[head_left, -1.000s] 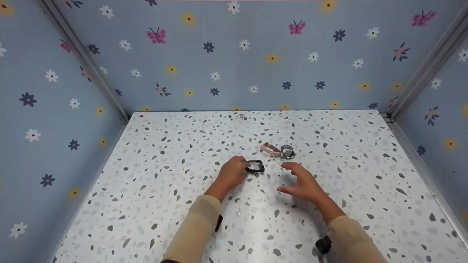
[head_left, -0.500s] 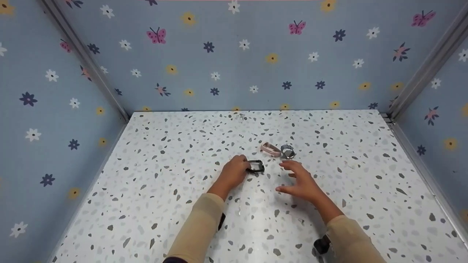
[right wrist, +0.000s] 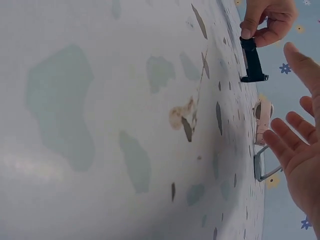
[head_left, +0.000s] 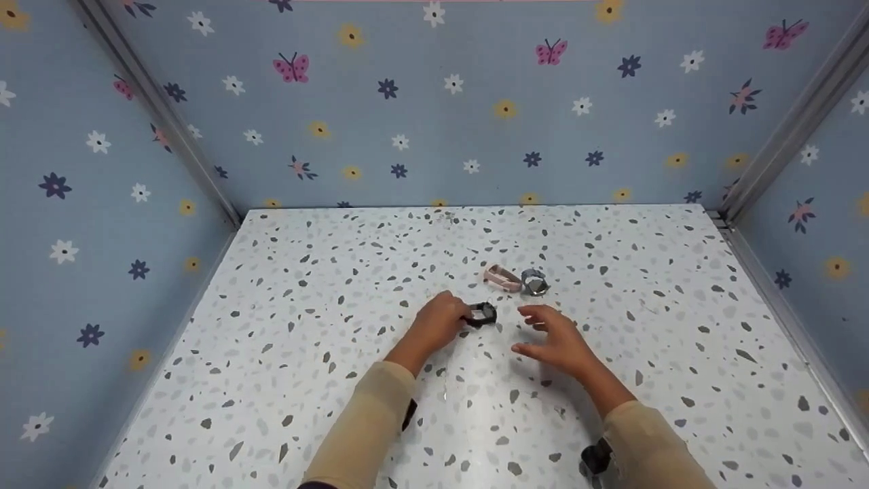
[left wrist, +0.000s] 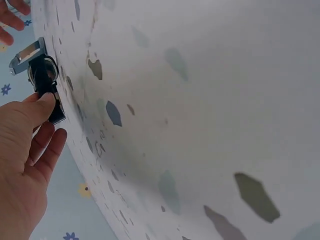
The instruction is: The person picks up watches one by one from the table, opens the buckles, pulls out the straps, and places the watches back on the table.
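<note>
My left hand (head_left: pixel 440 320) pinches one end of a black wristwatch (head_left: pixel 490 313) between thumb and fingers, close over the speckled table. In the left wrist view the thumb lies along the black watch (left wrist: pixel 42 75); in the right wrist view the watch (right wrist: pixel 252 62) hangs from the fingertips, its band forming a loop. My right hand (head_left: pixel 560 341) hovers to the right of it with fingers spread and bent, holding nothing. Just beyond the hands, a pink wristwatch (head_left: pixel 501 279) and a silver-grey wristwatch (head_left: pixel 534 282) lie side by side on the table.
The white table (head_left: pixel 326 272) with grey speckles runs back to a blue flowered wall (head_left: pixel 434 129). Side panels with metal rails (head_left: pixel 159 112) close it in at left and right.
The black watch has shifted slightly right and turned, so its round face shows more. My left hand moved a little with it. The right hand and the other watches stay nearly where they were.
</note>
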Motion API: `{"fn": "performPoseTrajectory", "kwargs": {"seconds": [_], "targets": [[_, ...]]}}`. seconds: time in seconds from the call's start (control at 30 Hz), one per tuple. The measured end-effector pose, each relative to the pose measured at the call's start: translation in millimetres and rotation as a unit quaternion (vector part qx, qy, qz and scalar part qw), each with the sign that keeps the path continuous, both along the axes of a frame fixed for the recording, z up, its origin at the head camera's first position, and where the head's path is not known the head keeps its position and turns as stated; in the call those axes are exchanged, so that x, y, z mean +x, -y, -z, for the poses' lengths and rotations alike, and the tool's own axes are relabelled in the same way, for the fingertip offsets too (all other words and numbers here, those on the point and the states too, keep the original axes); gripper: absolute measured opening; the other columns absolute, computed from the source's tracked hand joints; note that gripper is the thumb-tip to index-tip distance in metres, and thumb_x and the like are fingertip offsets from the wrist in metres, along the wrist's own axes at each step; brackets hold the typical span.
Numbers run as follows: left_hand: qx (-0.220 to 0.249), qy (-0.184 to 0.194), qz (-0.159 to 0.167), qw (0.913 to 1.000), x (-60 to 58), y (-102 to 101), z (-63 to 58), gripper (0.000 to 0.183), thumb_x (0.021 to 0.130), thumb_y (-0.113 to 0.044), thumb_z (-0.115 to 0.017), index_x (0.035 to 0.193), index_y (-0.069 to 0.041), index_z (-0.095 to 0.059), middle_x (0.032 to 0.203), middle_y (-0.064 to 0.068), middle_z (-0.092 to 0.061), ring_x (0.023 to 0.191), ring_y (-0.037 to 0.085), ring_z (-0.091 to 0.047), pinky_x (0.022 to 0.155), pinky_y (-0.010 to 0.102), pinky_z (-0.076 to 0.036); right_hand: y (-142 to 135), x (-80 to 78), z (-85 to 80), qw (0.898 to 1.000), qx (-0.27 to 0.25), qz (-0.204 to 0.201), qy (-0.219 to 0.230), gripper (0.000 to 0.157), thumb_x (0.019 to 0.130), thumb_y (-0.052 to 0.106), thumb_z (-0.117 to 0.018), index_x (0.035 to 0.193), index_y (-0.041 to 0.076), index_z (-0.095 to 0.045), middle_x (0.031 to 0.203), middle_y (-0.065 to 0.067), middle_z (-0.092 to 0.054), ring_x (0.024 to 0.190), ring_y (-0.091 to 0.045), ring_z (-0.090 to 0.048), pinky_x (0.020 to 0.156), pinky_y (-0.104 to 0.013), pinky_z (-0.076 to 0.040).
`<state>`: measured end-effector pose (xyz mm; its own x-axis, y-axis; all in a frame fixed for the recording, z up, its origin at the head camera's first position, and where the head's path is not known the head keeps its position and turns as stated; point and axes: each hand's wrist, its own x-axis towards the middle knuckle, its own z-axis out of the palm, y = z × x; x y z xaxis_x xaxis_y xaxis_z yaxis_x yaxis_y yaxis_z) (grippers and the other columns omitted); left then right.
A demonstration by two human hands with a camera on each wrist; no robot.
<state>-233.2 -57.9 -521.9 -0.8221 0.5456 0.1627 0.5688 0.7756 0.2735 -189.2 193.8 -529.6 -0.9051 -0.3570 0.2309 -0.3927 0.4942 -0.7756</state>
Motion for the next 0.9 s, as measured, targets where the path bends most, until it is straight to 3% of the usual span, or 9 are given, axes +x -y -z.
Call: {"fn": "performPoseTrajectory", "kwargs": {"seconds": [0.27,0.53,0.7,0.9], "targets": [[0.04,0.028,0.018,0.9987,4.4,-8,-13.0,0.013,0.089,-0.009,-0.072,0.1,-0.006,-0.077,0.094,0.004,-0.072,0.089,0.02,-0.06,0.082,0.03,-0.052,4,1.6,0.7,0.998,0.006,0.043,-0.036,0.041,0.078,-0.001,-0.08,0.116,-0.004,-0.063,0.11,-0.016,-0.062,0.098,-0.032,-0.065,0.084,-0.038,-0.057],[0.089,0.051,0.027,0.9943,7.8,-13,-18.6,0.014,0.091,-0.01,-0.07,0.102,-0.004,-0.076,0.095,0.006,-0.073,0.091,0.022,-0.062,0.084,0.032,-0.05,6,-0.3,3.6,0.997,-0.058,0.042,-0.002,0.046,0.074,-0.006,-0.081,0.117,-0.003,-0.063,0.114,-0.015,-0.06,0.102,-0.036,-0.063,0.085,-0.037,-0.057],[0.137,0.102,0.021,0.985,10.9,-16,-23.9,0.015,0.091,-0.013,-0.07,0.102,-0.004,-0.077,0.093,0.007,-0.072,0.086,0.02,-0.062,0.078,0.031,-0.05,6,-0.9,5.4,0.993,-0.106,0.043,0.029,0.05,0.073,-0.001,-0.084,0.119,-0.003,-0.064,0.119,-0.015,-0.06,0.108,-0.035,-0.061,0.088,-0.04,-0.056],[0.186,0.159,0.004,0.9696,15.4,-16,-29.4,0.015,0.092,-0.014,-0.07,0.101,-0.005,-0.077,0.091,0.006,-0.07,0.075,0.012,-0.058,0.066,0.025,-0.048,4,-1.6,7.3,0.984,-0.159,0.046,0.059,0.043,0.076,-0.005,-0.08,0.117,-0.006,-0.067,0.119,-0.014,-0.062,0.109,-0.031,-0.061,0.09,-0.038,-0.055]]}}
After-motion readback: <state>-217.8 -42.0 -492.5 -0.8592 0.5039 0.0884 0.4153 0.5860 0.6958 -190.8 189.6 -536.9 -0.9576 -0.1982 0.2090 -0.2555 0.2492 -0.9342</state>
